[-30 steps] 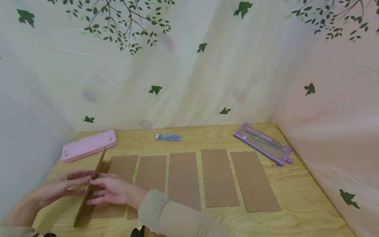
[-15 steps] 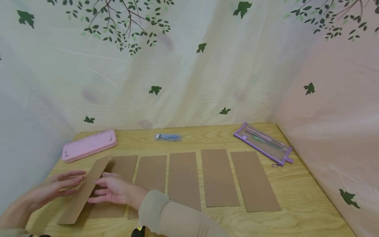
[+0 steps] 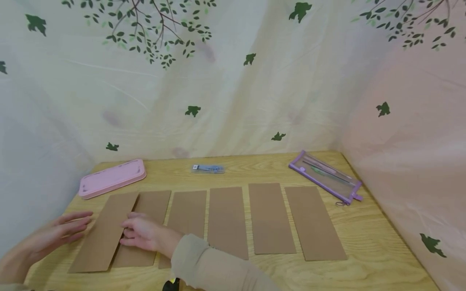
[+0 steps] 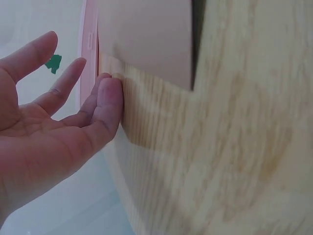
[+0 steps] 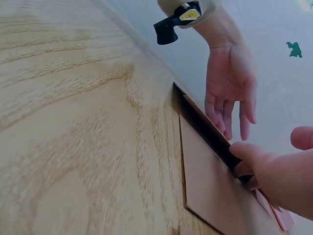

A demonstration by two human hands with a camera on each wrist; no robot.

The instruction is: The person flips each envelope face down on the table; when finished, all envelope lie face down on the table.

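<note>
A plain brown cardboard rectangle [image 3: 103, 234] lies leftmost on the table, its right edge slightly raised and overlapping a second cardboard rectangle [image 3: 154, 202]. At that raised edge are the bent fingertips of my right hand [image 3: 149, 232], which the right wrist view shows in the dark gap beneath the edge. No finger visibly lies over the top. My left hand [image 3: 54, 236] hovers left of the same cardboard with fingers extended and spread. In the left wrist view its palm and fingers [image 4: 111, 98] are apart from the cardboard [image 4: 151, 39] and hold nothing.
Several more cardboard rectangles [image 3: 271, 218] lie in a row to the right. Behind them are a pink case [image 3: 113, 178], a small clear packet with blue contents [image 3: 208, 169] and a purple-edged zip pouch [image 3: 324, 176]. Patterned curtains [image 3: 233, 89] enclose the wooden table [image 3: 378, 250].
The leftmost cardboard has tipped from nearly upright to almost flat, leaning left. My left hand has come away from it to the left; my right hand has stayed near its right edge.
</note>
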